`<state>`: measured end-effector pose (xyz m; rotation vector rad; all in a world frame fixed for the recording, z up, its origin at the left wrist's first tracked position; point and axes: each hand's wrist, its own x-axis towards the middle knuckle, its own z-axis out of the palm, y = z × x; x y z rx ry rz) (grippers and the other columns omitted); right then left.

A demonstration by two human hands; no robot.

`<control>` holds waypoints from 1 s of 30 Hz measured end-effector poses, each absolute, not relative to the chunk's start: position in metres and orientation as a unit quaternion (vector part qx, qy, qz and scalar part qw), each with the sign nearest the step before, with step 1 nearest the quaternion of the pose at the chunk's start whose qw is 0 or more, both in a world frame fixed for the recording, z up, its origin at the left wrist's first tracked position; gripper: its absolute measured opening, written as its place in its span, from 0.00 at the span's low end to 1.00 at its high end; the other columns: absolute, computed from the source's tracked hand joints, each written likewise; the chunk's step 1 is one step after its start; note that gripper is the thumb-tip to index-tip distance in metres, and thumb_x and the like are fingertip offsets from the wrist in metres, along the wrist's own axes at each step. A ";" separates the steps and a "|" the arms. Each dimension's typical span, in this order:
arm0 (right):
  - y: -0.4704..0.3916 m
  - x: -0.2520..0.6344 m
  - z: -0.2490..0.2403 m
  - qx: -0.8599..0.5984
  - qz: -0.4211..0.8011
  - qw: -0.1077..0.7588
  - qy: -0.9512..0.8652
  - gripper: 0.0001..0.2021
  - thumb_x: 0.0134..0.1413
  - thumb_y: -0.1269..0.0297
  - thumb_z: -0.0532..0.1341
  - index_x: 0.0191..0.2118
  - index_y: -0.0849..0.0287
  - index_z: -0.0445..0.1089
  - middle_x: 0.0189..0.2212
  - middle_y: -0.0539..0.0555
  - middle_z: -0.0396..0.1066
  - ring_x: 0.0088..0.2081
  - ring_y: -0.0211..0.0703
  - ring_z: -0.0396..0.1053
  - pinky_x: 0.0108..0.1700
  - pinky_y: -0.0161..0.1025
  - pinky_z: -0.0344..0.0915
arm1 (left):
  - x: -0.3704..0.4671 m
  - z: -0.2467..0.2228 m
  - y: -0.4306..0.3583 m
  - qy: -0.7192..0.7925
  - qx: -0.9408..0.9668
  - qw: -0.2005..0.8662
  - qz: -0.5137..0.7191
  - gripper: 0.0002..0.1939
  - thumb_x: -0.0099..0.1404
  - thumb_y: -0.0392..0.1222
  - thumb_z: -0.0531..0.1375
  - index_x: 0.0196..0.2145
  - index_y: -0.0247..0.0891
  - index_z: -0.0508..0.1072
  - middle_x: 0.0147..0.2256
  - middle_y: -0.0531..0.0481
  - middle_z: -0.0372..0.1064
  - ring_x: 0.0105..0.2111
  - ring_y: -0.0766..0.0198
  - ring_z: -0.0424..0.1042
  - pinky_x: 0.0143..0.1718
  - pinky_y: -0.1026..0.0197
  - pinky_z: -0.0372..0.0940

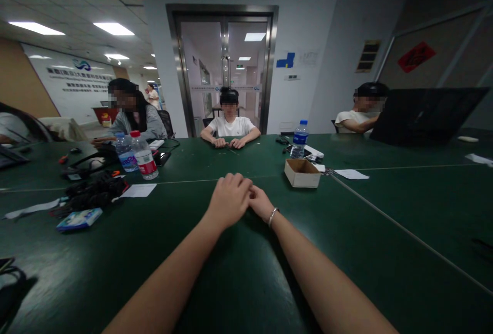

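My left hand (pixel 230 198) is over the green table (pixel 231 293), with its back towards me and its fingers curled and pressed together. My right hand (pixel 262 203), with a silver bracelet at the wrist, meets it from the right, fingers bent in against the left fingers. Whatever lies between the fingertips, if anything, is hidden. A small open cardboard box (pixel 302 173) stands right of my hands, apart from them.
Bottles (pixel 144 156), black cables (pixel 94 190), a blue packet (pixel 79 219) and papers lie left. A blue-capped bottle (pixel 300 138) stands behind the box. A large black monitor (pixel 427 115) is at the right. Several people sit around the table.
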<state>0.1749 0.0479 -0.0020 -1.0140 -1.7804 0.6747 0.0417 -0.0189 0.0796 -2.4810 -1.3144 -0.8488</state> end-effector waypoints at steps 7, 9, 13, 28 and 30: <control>0.046 0.173 -0.002 -0.371 0.488 0.459 -0.643 0.17 0.41 0.71 0.65 0.42 0.61 0.67 0.27 0.49 0.68 0.22 0.32 0.64 0.23 0.29 0.62 | -0.016 0.014 0.025 -0.515 -0.610 -0.366 -0.478 0.16 0.63 0.47 0.49 0.46 0.38 0.64 0.39 0.46 0.66 0.37 0.62 0.68 0.38 0.59 0.63; 0.045 0.173 -0.001 -0.375 0.484 0.447 -0.652 0.17 0.41 0.71 0.65 0.41 0.61 0.67 0.28 0.49 0.67 0.22 0.32 0.64 0.23 0.29 0.61 | -0.016 0.008 0.026 -0.478 -0.610 -0.429 -0.465 0.17 0.61 0.48 0.52 0.44 0.37 0.65 0.38 0.46 0.68 0.37 0.62 0.68 0.38 0.60 0.63; 0.044 0.173 0.000 -0.385 0.472 0.431 -0.666 0.16 0.42 0.72 0.64 0.41 0.60 0.67 0.29 0.49 0.67 0.23 0.33 0.64 0.23 0.29 0.60 | -0.012 0.008 0.024 -0.451 -0.659 -0.410 -0.441 0.16 0.54 0.45 0.61 0.39 0.36 0.69 0.36 0.47 0.69 0.37 0.62 0.68 0.42 0.60 0.62; 0.044 0.171 0.000 -0.395 0.465 0.443 -0.657 0.16 0.42 0.74 0.63 0.42 0.61 0.67 0.29 0.50 0.67 0.22 0.33 0.64 0.23 0.30 0.61 | -0.008 0.013 0.040 -0.537 -0.608 -0.432 -0.395 0.23 0.60 0.58 0.49 0.41 0.37 0.67 0.36 0.48 0.69 0.31 0.64 0.68 0.31 0.64 0.59; 0.043 0.172 0.001 -0.395 0.469 0.444 -0.654 0.16 0.43 0.73 0.63 0.42 0.61 0.66 0.28 0.49 0.67 0.22 0.32 0.64 0.23 0.30 0.61 | -0.011 0.015 0.040 -0.511 -0.600 -0.471 -0.398 0.22 0.59 0.54 0.52 0.44 0.36 0.66 0.39 0.46 0.67 0.33 0.64 0.68 0.31 0.65 0.60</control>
